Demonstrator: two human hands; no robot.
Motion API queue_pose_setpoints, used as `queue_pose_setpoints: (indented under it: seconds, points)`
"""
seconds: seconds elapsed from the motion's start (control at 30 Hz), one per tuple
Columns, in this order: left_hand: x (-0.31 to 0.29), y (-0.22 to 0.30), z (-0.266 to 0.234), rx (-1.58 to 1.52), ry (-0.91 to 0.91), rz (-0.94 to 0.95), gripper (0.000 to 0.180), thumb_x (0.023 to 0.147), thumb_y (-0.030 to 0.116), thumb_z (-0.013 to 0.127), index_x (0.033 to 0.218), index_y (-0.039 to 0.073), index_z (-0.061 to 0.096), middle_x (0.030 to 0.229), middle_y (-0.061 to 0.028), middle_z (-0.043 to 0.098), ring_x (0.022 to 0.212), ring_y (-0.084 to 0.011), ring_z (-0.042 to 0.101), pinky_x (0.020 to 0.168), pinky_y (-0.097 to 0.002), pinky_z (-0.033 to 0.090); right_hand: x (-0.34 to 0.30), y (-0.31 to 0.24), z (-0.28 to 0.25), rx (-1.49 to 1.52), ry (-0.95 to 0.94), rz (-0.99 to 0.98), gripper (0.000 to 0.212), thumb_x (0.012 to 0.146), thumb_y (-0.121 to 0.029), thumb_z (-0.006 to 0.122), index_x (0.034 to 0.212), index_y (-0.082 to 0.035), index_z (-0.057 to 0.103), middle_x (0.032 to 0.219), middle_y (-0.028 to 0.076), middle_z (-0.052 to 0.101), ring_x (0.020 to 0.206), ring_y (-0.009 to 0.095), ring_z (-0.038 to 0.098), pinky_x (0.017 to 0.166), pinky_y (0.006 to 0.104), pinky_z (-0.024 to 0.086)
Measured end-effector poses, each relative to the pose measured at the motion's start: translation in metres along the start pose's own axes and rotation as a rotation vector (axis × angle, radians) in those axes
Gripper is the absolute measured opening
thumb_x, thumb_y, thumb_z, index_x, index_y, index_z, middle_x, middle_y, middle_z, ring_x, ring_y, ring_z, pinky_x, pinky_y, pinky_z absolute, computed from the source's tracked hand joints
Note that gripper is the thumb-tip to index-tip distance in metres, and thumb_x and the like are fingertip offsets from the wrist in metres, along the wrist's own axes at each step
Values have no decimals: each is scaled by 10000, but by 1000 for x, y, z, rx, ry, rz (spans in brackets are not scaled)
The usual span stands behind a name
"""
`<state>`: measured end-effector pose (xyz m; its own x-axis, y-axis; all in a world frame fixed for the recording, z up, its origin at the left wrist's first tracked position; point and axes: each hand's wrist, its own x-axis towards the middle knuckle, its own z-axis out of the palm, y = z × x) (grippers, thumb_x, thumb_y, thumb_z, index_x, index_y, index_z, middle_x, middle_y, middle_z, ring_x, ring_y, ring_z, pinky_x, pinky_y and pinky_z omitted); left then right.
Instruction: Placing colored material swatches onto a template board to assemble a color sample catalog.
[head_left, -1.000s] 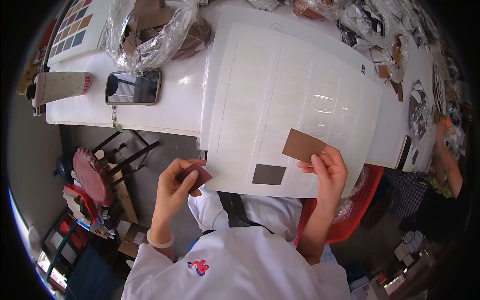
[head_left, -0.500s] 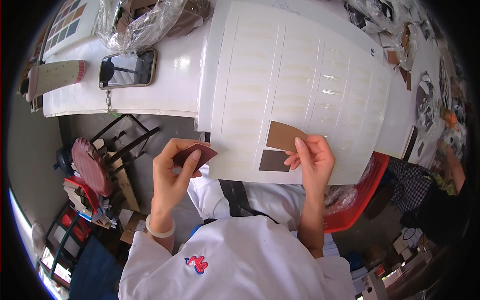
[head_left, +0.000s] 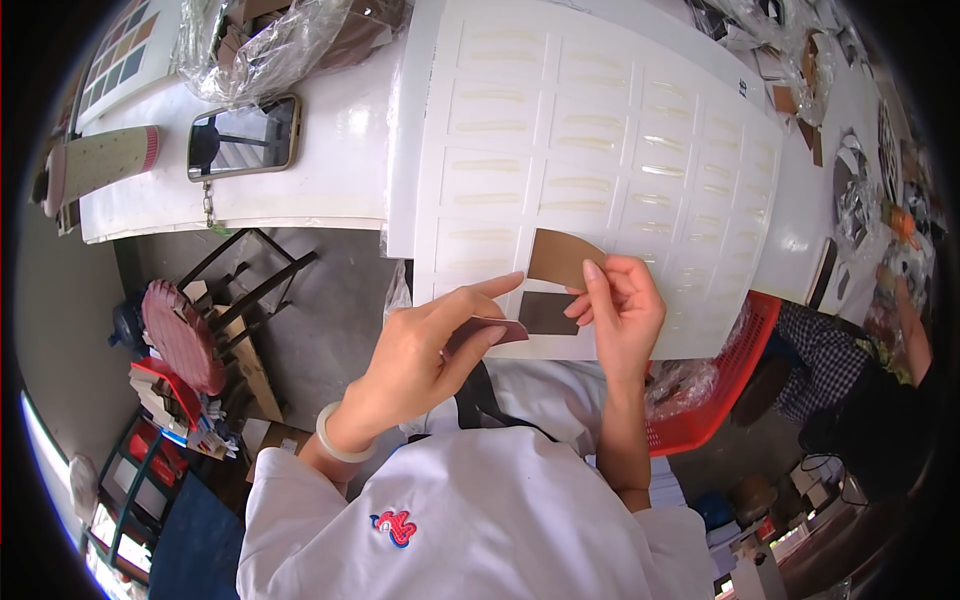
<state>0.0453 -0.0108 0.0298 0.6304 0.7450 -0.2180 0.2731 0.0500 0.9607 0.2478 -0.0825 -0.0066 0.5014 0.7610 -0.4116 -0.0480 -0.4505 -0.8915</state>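
A large white card [head_left: 480,150] with rows of recessed rectangles and pale glue streaks lies before me. My right hand [head_left: 625,305] pinches the right edge of a tan swatch [head_left: 560,257], which is partly raised off the card. Just below it, a dark grey-brown swatch [head_left: 548,313] lies in a lower rectangle. My left hand [head_left: 425,345] grips a dark reddish-brown swatch [head_left: 490,330], perhaps several stacked, between thumb and fingers. Its index finger reaches out to the left edge of the tan swatch.
On the left of the white table [head_left: 340,190] lie a phone [head_left: 243,138] and a patterned bottle [head_left: 105,165]. Crumpled clear plastic [head_left: 270,60] sits behind them. A red basket [head_left: 715,400] stands at my right, a pink round stool [head_left: 180,335] at my left. Another person [head_left: 870,400] is at far right.
My left hand has moved right with its reddish-brown swatch, over the card's near edge, its index finger now stretched to the tan swatch. My right hand keeps its pinch there.
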Motion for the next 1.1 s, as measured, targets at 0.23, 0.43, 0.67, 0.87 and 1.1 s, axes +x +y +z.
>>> queue_pose_setpoints:
  seconds: [0.23,0.43,0.67,0.87,1.1]
  points:
    - [22,-4,18,192,-113,-10,413,871,52,656,1276,47,574,974,-71,719,691,-285,673,593,-356,528,1,1,1,-70,23,-6,122,927,-57,659,983,25,589,720,73,685,534,67,603,438,200,421]
    - [24,-8,23,95,-69,-13,69,867,-22,642,892,-19,578,1312,-105,626,605,-187,665,546,-269,502,3,1,0,-205,81,-165,279,884,-1,688,1125,6,547,639,29,609,508,52,541,463,203,417]
    - [23,-12,22,75,-113,-43,489,873,18,655,1348,46,542,913,-53,702,663,-264,672,612,-334,526,4,2,0,-256,73,-161,326,871,-1,702,1151,-2,536,633,28,598,501,60,525,474,212,416]
    - [26,-12,24,53,-74,6,359,866,3,657,1219,19,594,982,-65,715,670,-255,685,609,-330,528,5,2,-2,-268,73,-155,324,866,-9,709,1144,-13,542,631,28,595,500,66,521,475,221,415]
    - [30,-3,21,23,-66,-78,191,891,33,665,1071,8,604,915,-101,719,688,-228,706,589,-321,541,4,-15,-9,-544,108,-246,235,857,-52,731,1052,-18,605,651,15,589,526,74,524,484,233,414]
